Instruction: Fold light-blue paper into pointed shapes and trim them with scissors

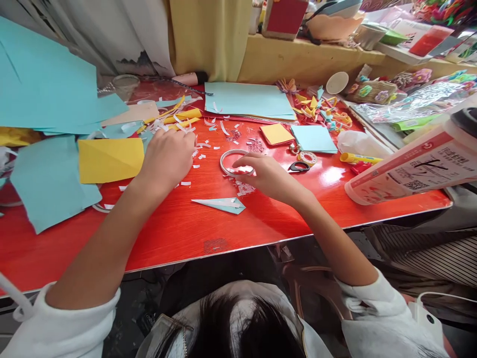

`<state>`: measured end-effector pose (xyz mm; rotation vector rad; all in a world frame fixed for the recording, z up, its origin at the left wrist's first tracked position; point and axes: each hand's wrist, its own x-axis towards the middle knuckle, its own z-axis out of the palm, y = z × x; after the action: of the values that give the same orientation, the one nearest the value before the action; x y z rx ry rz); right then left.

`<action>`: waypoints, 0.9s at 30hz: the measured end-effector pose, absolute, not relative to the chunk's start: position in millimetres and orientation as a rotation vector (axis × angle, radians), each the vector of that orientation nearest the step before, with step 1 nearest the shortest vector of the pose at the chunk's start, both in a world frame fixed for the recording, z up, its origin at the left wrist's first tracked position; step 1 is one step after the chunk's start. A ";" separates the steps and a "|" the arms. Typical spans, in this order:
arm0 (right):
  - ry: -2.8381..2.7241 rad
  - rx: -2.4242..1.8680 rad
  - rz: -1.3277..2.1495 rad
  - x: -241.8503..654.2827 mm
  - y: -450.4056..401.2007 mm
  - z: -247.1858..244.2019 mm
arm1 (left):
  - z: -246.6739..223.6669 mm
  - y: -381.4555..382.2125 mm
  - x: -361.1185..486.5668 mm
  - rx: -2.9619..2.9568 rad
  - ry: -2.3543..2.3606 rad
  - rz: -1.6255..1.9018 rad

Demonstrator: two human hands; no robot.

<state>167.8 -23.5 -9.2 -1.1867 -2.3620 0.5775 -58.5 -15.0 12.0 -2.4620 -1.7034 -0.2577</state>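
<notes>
My left hand [169, 155] rests at the edge of a pile of paper scraps [182, 117], yellow, white and blue. Its fingers are curled down together, and the fingertips and anything under them are hidden. My right hand [266, 176] has its fingers bent over the right side of a roll of tape [222, 161], a thin white ring lying on the table. A folded blue paper piece [223, 205], long and pointed with a white strip along it, lies in front, between the hands. White tape bits [244, 189] are scattered below the roll.
Scissors [299, 167] and a small tape roll [307, 158] lie right of my right hand. Behind are yellow squares [276, 134], blue squares [314, 138] and a blue paper stack [248, 99]. A tall cup [410, 164] leans in at right; large blue sheets [48, 89] stand left.
</notes>
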 end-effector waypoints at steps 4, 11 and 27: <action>-2.384 -1.244 0.370 159.9 -12.3 -23.2 | 4.5 -13.4 -44.8 -2.735 -1.514 -0.488; -2.158 -1.298 0.583 156.2 -21.7 -13.8 | -1.9 -19.3 -28.5 -2.840 -1.403 -0.735; -2.121 -1.220 0.435 155.7 -17.7 -20.6 | -2.2 -15.3 -32.3 -2.599 -1.440 -1.055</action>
<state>155.7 -17.7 -20.6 -1.2200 -2.1209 0.4349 -32.3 -15.3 -2.2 -2.5990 -1.4399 -1.0553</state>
